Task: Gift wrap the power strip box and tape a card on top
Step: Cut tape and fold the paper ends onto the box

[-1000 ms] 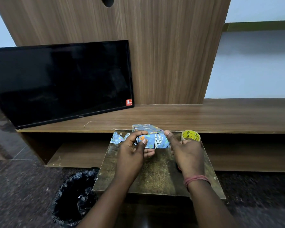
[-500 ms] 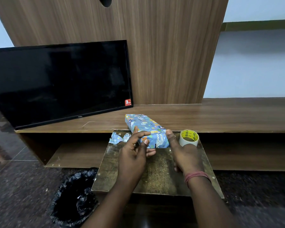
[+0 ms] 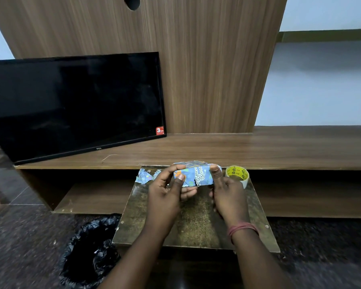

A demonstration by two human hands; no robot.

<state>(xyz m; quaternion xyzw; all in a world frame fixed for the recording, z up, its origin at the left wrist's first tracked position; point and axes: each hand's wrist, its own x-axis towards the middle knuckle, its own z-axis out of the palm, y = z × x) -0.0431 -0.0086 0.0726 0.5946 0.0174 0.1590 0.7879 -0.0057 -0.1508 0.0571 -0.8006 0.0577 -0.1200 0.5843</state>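
"TCL" in small pale letters, centre of the TV (image 3: 75, 105) bottom bezel. Red sticker (image 3: 159, 130) at TV's lower-right corner w/ a big white "3"; smaller print beside it too tiny to read. Tape roll (image 3: 237, 175) has a yellow inner core w/ repeated black print around it, but letters too blurred to make out. Wrapped box (image 3: 196, 176) shows only pictures, incl. a spotted giraffe, no legible words.

Blue animal-print wrapped box (image 3: 196, 176), yellow-cored tape roll (image 3: 237, 174), seemingly clear
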